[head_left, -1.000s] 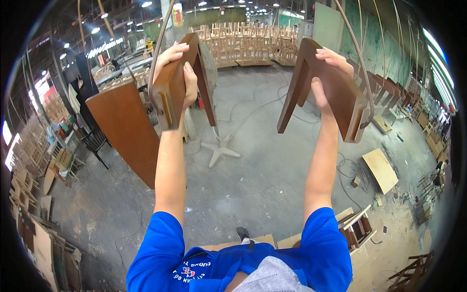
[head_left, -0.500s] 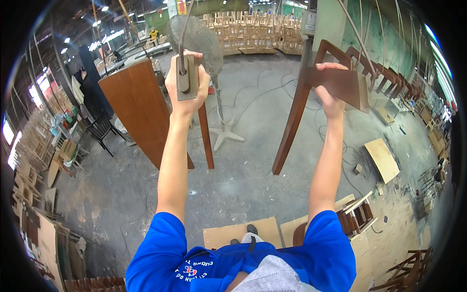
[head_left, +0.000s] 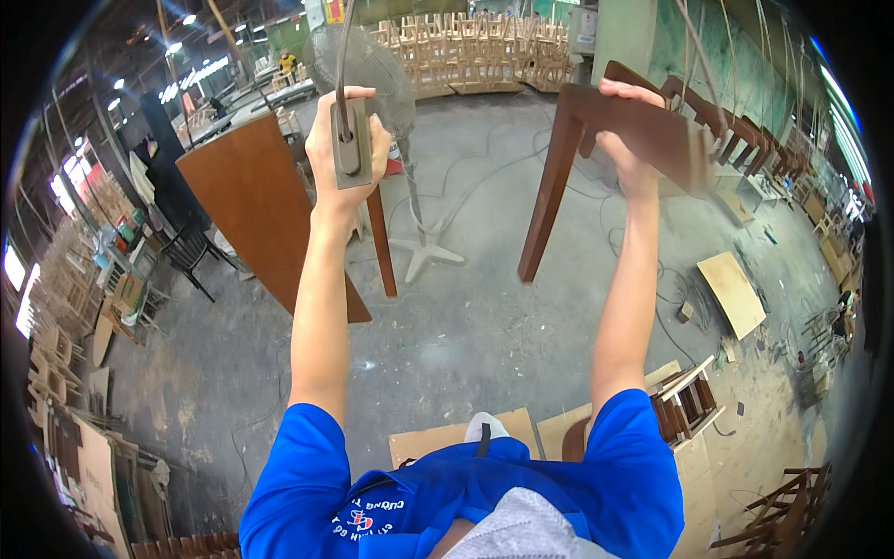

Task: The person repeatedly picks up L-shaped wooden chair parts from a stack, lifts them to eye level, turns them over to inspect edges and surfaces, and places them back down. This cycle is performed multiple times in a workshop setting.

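My left hand (head_left: 337, 149) is closed around a grey-brown rectangular block (head_left: 352, 175). A thin rod or cord (head_left: 343, 56) runs up from the oblong piece on its face. Below that hand a dark brown tapered wooden leg (head_left: 383, 247) points down; how it joins the block is hidden. My right hand (head_left: 635, 154) grips a dark brown wooden board (head_left: 643, 128), fingers over the far edge and thumb on the near side. The board's right end is blurred. From its left end a squared wooden leg (head_left: 548, 200) slants down. Left of my left hand hangs a wide brown wooden panel (head_left: 256, 205).
A pedestal fan (head_left: 368, 74) stands behind my left hand, its base (head_left: 424, 256) on the floor. Cables trail across the grey floor. More brown wooden frames (head_left: 736, 130) hang at right. A light board (head_left: 731, 294) lies at right. Stacked pale chair frames (head_left: 475, 51) fill the back.
My left hand has shifted slightly left. The board in my right hand has tilted, its left end rising and moving left. Both leg tips now appear higher in the picture.
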{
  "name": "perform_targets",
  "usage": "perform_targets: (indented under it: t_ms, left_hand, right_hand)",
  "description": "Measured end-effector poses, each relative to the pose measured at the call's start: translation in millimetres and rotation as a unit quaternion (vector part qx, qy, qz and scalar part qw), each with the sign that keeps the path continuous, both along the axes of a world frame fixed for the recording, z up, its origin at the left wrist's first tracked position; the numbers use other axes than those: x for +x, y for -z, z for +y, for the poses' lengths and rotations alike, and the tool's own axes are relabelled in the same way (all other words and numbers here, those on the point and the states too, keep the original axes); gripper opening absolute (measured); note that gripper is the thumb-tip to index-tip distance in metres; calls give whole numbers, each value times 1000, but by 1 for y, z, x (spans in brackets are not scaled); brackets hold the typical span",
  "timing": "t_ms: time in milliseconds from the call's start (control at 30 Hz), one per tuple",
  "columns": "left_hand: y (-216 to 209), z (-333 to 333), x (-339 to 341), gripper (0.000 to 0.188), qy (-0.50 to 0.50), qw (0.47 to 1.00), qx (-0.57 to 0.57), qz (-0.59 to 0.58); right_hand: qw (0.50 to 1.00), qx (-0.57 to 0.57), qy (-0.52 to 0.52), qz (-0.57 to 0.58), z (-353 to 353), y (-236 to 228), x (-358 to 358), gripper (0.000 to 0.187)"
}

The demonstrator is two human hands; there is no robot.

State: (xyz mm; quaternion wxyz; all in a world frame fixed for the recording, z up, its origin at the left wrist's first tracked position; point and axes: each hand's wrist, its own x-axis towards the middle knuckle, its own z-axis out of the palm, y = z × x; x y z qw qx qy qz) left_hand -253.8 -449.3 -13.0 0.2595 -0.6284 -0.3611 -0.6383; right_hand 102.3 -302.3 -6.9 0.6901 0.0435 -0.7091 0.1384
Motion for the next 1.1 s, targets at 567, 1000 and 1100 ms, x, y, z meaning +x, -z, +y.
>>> perform_targets:
  t_ms: [567,1000,1100]
  left_hand:
    - [54,294,-54,35,42,995,85,34]
    - [48,291,-35,81,-49,987,47,149]
    - [72,256,-24,91,-107,989,38,95]
  right_hand:
    - [997,-30,72,-24,259,52,-35,55]
    - [941,79,322,-63,303,59,-52,43]
    - [988,-29,149,10,336,96,-61,55]
